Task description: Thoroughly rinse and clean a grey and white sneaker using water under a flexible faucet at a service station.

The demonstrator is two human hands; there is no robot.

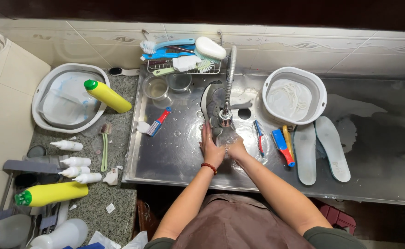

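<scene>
Both hands grip grey shoe (213, 107) under faucet (229, 83) in steel sink (175, 152): left hand (210, 146) flat along its side, right hand (236, 148) clasping near end. Shoe's long axis runs away from person, toe far (heel hidden by fingers). Left hand nearer. 2 insoles (320, 150) lie right, red-blue brush (158, 121) left; open room toward near rim.

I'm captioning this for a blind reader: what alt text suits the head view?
Seen from above, a person's left hand and right hand hold a grey shoe under a running faucet in a steel sink. Two insoles and a white basin lie to the right, yellow bottles on the left.
</scene>
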